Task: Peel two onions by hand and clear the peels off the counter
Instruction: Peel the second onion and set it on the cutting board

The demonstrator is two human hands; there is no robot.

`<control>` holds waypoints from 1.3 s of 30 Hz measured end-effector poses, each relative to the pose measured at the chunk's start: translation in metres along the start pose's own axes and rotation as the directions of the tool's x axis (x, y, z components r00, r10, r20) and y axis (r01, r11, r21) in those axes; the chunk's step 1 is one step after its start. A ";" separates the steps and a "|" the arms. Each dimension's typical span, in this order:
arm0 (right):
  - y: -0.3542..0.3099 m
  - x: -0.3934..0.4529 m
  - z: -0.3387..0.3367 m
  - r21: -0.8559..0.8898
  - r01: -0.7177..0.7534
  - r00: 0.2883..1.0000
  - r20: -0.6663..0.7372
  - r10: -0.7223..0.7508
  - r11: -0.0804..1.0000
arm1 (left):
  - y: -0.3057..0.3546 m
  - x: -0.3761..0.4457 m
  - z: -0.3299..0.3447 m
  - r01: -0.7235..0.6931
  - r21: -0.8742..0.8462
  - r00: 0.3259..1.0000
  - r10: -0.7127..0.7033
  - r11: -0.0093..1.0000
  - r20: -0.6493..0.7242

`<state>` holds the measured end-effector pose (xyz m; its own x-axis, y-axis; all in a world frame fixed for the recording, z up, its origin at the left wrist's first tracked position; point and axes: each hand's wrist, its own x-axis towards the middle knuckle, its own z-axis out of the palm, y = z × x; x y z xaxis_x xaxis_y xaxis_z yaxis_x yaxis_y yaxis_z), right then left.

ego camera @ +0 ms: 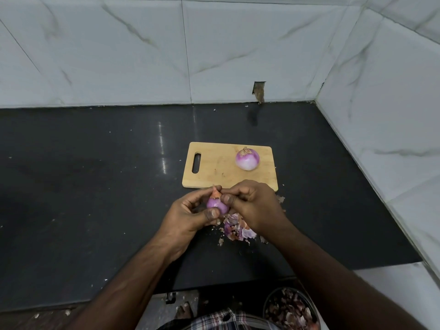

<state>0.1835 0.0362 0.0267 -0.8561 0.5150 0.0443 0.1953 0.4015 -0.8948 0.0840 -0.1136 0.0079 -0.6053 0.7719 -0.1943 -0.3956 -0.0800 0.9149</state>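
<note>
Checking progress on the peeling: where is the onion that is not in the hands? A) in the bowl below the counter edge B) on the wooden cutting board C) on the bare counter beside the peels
B: the peeled onion sits on the wooden cutting board, apart from both hands.

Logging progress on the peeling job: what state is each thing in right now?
Onion on the cutting board: peeled, resting.
Onion in hands: mostly peeled, dry tip left.
Left hand: grips that onion.
Right hand: pinches its tip skin.
Peels: piled on counter.
</note>
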 end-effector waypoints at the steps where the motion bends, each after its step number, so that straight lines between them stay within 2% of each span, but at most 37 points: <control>1: 0.000 0.000 0.000 0.026 -0.017 1.000 0.006 0.016 1.000 | 0.000 0.000 0.000 0.006 -0.013 1.000 -0.006 1.000 0.009; 7: -0.004 0.003 -0.003 0.182 -0.142 0.989 0.064 0.132 0.973 | -0.002 -0.003 -0.001 0.044 -0.064 0.999 -0.042 0.997 0.026; 10: -0.005 0.000 -0.004 0.195 -0.133 0.987 0.113 0.113 0.972 | -0.001 -0.003 -0.001 0.047 -0.059 0.999 -0.048 0.997 -0.007; 13: -0.005 -0.003 -0.001 0.173 -0.072 0.996 0.060 0.063 0.982 | 0.001 -0.002 -0.001 0.054 -0.028 0.998 -0.054 0.998 -0.012; 17: 0.000 -0.004 0.005 0.251 -0.138 0.990 -0.002 0.143 0.958 | 0.001 -0.003 -0.004 0.061 -0.071 0.997 -0.057 0.996 0.049; 21: 0.007 -0.004 0.001 0.159 -0.203 0.979 0.005 0.205 0.966 | -0.001 -0.006 -0.004 0.090 -0.151 0.992 -0.075 0.984 0.103; 24: 0.008 -0.006 -0.007 0.137 -0.209 0.978 0.036 0.206 0.968 | -0.001 -0.007 -0.004 0.104 -0.173 0.991 -0.088 0.979 0.096; 30: -0.006 -0.010 -0.011 0.097 -0.113 0.991 0.086 0.105 0.989 | -0.003 -0.006 -0.006 0.092 -0.087 0.994 -0.088 0.992 0.058; 33: -0.007 -0.010 -0.002 -0.096 -0.064 0.997 0.024 0.066 0.993 | -0.004 -0.005 -0.003 0.071 -0.038 0.997 -0.070 0.997 0.036; 39: 0.003 -0.007 0.000 -0.146 -0.137 0.991 -0.027 0.134 0.980 | -0.002 -0.007 -0.004 0.078 -0.057 0.996 -0.075 0.995 0.051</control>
<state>0.1903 0.0340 0.0233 -0.8086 0.5849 -0.0643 0.3783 0.4331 -0.8181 0.0860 -0.1216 0.0058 -0.5383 0.8066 -0.2441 -0.4805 -0.0558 0.8752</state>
